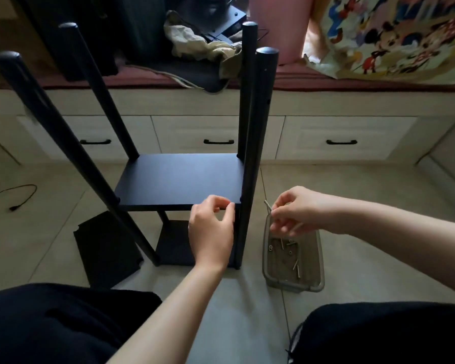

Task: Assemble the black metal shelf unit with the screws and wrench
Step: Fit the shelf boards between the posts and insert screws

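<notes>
On the tiled floor, the black metal shelf unit (177, 181) stands upright, four round posts pointing up, and the left hand (212, 227) pinches its middle shelf's front edge. Just right, the right hand (297, 211) pinches a slim silver screw (268, 206) (tilted up-left) above the clear plastic tray (318, 258) holding loose screws (294, 261).

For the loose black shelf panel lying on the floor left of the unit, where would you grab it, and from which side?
Judging by its pose, take the loose shelf panel by its near edge, from the person's side: it lies flat, and the post crosses its far part.

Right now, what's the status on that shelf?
Left hand gripping the shelf front edge. Right hand pinching a screw over the tray. Nothing blocking.
</notes>
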`<act>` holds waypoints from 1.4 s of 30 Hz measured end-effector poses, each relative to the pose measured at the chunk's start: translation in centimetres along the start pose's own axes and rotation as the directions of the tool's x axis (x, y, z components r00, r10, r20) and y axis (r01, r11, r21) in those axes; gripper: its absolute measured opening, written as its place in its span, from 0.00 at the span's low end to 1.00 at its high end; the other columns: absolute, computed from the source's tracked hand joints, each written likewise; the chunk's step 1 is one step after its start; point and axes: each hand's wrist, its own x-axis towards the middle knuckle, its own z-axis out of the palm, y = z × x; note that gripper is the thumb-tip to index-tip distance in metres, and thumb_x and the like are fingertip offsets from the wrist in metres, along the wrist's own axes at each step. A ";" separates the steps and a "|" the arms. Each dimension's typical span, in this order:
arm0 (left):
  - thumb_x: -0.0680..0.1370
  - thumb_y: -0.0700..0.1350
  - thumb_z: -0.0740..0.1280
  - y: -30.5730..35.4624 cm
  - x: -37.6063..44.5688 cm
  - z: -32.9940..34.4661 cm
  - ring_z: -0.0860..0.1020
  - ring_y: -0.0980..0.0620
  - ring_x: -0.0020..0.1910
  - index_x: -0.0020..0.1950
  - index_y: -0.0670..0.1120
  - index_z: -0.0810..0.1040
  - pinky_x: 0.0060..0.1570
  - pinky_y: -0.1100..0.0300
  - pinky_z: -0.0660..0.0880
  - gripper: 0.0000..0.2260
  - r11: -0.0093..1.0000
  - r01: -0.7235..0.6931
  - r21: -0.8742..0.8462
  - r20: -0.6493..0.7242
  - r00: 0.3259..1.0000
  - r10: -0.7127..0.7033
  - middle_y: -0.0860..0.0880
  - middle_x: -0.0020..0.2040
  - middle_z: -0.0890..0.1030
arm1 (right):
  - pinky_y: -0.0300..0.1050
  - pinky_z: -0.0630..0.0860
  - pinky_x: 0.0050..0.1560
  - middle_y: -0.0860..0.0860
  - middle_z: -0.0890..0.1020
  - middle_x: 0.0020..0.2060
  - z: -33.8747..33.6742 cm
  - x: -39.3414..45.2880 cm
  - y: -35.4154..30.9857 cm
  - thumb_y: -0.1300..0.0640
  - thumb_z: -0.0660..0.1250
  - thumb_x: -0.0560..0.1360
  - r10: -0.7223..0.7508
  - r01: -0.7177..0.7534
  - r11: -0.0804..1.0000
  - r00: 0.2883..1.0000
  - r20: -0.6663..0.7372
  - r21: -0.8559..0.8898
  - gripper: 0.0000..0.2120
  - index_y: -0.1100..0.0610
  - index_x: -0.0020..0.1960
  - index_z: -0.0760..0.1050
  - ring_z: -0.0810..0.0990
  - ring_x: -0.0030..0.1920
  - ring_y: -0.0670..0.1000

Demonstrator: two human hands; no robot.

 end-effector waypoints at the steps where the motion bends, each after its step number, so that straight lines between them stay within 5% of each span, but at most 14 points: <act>1: 0.77 0.45 0.72 0.0 -0.1 0.1 0.79 0.56 0.44 0.41 0.51 0.79 0.43 0.61 0.74 0.06 0.992 0.058 -0.112 -0.029 0.998 -0.062 0.55 0.40 0.81 | 0.39 0.78 0.31 0.54 0.87 0.38 0.6 0.3 0.1 0.59 0.65 0.80 0.006 -0.006 1.000 1.000 -0.006 0.011 0.04 0.60 0.52 0.76 0.81 0.31 0.47; 5: 0.77 0.48 0.73 -0.5 -0.3 0.6 0.82 0.56 0.37 0.38 0.49 0.81 0.40 0.64 0.77 0.08 0.889 0.304 -0.344 0.109 0.953 -0.283 0.54 0.35 0.83 | 0.37 0.76 0.29 0.51 0.86 0.33 2.3 1.5 0.4 0.57 0.66 0.80 -0.005 0.005 1.000 0.997 -0.072 -0.002 0.05 0.58 0.48 0.78 0.77 0.26 0.44; 9: 0.76 0.51 0.74 -2.6 -0.7 1.3 0.85 0.54 0.43 0.46 0.48 0.83 0.39 0.64 0.78 0.07 0.671 0.611 -0.419 0.388 0.789 -0.476 0.52 0.39 0.86 | 0.36 0.76 0.30 0.49 0.86 0.33 2.5 2.1 0.5 0.57 0.66 0.79 0.015 -0.016 1.000 0.997 -0.081 -0.009 0.05 0.57 0.47 0.78 0.77 0.25 0.43; 12: 0.76 0.48 0.75 -3.1 0.1 1.7 0.85 0.56 0.46 0.50 0.47 0.83 0.39 0.67 0.78 0.07 0.509 0.656 -0.557 0.467 0.754 -0.461 0.53 0.41 0.87 | 0.37 0.76 0.32 0.48 0.86 0.34 2.6 2.6 0.5 0.55 0.67 0.79 0.024 -0.027 0.999 0.997 -0.079 -0.031 0.05 0.57 0.47 0.78 0.78 0.26 0.42; 18: 0.77 0.44 0.72 -2.4 0.9 2.7 0.84 0.61 0.41 0.51 0.45 0.83 0.35 0.70 0.77 0.05 0.371 0.662 -0.651 0.554 0.749 -0.363 0.52 0.42 0.87 | 0.33 0.73 0.26 0.49 0.86 0.34 1.1 2.5 0.4 0.55 0.68 0.78 0.014 -0.021 0.997 0.996 -0.089 -0.075 0.05 0.56 0.48 0.79 0.78 0.27 0.42; 27: 0.79 0.45 0.70 -2.4 1.0 3.4 0.86 0.54 0.47 0.52 0.43 0.82 0.37 0.68 0.78 0.06 0.261 0.676 -0.689 0.580 0.730 -0.362 0.48 0.47 0.87 | 0.36 0.74 0.32 0.49 0.87 0.38 1.0 2.6 0.8 0.53 0.67 0.79 0.046 -0.056 0.992 0.995 -0.091 -0.113 0.05 0.54 0.49 0.78 0.78 0.28 0.42; 42: 0.82 0.46 0.66 -2.5 1.2 3.5 0.84 0.48 0.55 0.59 0.40 0.79 0.46 0.62 0.80 0.11 0.279 0.671 -0.687 0.577 0.737 -0.352 0.42 0.54 0.86 | 0.35 0.78 0.32 0.52 0.87 0.39 2.0 2.3 0.1 0.54 0.68 0.79 0.093 -0.087 0.991 0.994 -0.052 0.105 0.08 0.60 0.52 0.79 0.79 0.32 0.44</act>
